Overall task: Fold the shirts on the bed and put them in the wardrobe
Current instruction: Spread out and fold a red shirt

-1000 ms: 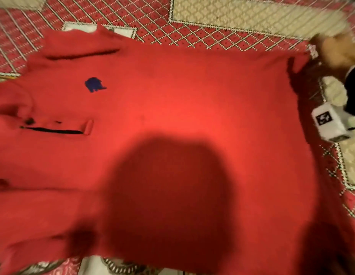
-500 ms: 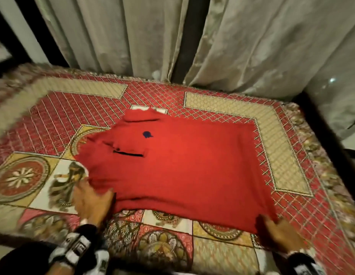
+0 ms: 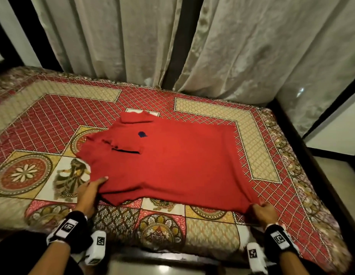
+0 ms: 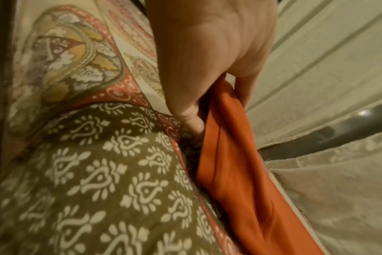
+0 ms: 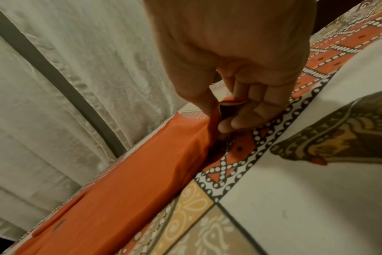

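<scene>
A red polo shirt [image 3: 172, 163] with a small blue logo lies spread front-up on the patterned bed [image 3: 53, 120], collar to the left and hem to the right. My left hand [image 3: 91, 190] grips the near shoulder and sleeve edge, thumb on top of the cloth; in the left wrist view the red fabric [image 4: 227, 155] runs between thumb and fingers of that left hand [image 4: 209, 107]. My right hand [image 3: 262, 212] pinches the near hem corner; the right wrist view has the folded red shirt corner [image 5: 229, 103] caught in the right hand [image 5: 225, 110].
Pale curtains [image 3: 222, 42] hang close behind the bed. A dark bed frame [image 3: 303, 139] runs along the right side, with floor [image 3: 335, 185] beyond it. The patterned bedspread lies bare around the shirt on all sides.
The view pulled back from a close look at the shirt to the whole bed. Both hands came to the shirt's near edge and took hold of the sleeve side and the hem corner.
</scene>
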`<action>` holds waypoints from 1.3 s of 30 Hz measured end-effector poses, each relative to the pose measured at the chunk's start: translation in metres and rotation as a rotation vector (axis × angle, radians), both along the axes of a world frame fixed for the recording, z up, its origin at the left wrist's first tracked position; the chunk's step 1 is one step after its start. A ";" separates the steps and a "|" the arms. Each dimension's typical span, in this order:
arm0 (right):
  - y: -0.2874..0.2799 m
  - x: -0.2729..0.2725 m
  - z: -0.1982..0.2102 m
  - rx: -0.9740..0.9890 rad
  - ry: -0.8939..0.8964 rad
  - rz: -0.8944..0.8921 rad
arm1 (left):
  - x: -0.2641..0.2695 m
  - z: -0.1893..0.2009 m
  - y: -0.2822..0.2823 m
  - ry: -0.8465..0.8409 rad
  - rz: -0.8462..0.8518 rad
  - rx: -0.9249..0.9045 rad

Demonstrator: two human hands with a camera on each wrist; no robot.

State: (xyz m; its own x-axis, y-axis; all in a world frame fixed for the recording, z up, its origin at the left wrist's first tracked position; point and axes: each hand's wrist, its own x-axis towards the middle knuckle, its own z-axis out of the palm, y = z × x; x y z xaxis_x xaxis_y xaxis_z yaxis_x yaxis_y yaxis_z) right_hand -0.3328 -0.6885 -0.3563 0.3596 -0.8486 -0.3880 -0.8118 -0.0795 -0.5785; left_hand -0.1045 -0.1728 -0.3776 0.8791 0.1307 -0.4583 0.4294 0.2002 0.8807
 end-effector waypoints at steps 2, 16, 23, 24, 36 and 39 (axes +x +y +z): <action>-0.003 0.000 -0.006 0.010 -0.006 -0.017 | -0.003 0.008 0.000 0.014 -0.037 -0.035; 0.001 -0.018 -0.006 -0.175 0.205 0.199 | -0.056 0.015 0.037 0.219 -0.160 0.305; 0.031 -0.019 0.035 -0.588 0.278 0.562 | -0.062 -0.008 0.056 0.337 -0.435 0.874; 0.035 -0.019 0.035 -0.527 0.368 0.562 | -0.058 -0.008 0.058 0.355 -0.509 0.924; 0.050 0.014 0.014 -0.448 0.530 0.711 | -0.013 0.026 -0.017 -0.222 -0.913 1.463; 0.024 0.023 0.017 -0.344 0.651 0.740 | 0.030 0.023 0.004 -0.063 -0.884 1.534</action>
State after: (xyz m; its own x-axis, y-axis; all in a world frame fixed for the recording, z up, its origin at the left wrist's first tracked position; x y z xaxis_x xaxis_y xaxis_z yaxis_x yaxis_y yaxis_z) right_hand -0.3099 -0.6649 -0.3393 0.6424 -0.6032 -0.4726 -0.6402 -0.7614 0.1017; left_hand -0.0746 -0.1685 -0.3550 0.9277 -0.1091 -0.3571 -0.0960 -0.9939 0.0541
